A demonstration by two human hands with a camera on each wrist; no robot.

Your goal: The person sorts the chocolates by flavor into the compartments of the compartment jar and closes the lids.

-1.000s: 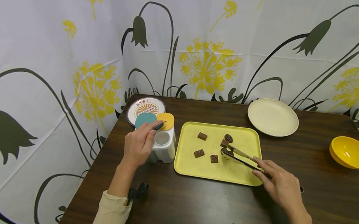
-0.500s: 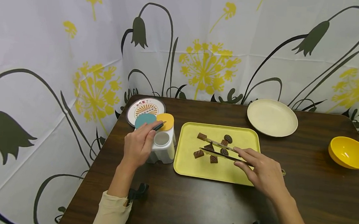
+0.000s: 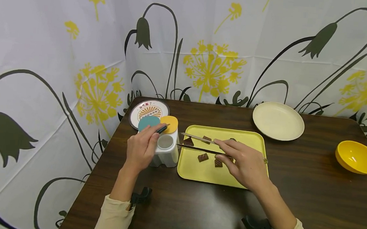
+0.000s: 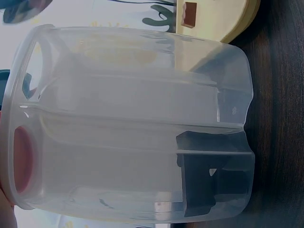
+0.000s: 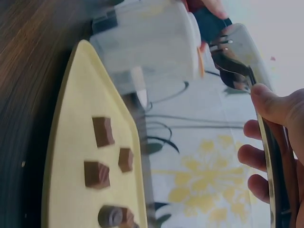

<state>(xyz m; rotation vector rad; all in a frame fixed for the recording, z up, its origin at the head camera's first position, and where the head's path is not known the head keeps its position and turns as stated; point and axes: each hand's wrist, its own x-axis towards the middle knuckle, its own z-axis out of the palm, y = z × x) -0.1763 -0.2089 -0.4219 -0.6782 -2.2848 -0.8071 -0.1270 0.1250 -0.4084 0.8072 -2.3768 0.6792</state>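
Observation:
My left hand rests at the top of a frosted multi-compartment storage box, pinching a raised dark lid. Beside the fingers, one round compartment opening is uncovered; a teal lid and a yellow lid cover others. My right hand grips metal tongs, which point left toward the box. A chocolate piece shows between the tong arms near their tips. In the right wrist view the tong tips are close to the dark lid.
A yellow tray with several chocolates lies right of the box. Behind the box is a printed plate. A cream plate and a yellow bowl stand to the right. A patterned curtain hangs behind the table.
My right hand has moved left across the tray, carrying the tongs and a chocolate from the tray's right part toward the box. My left hand has stayed in place.

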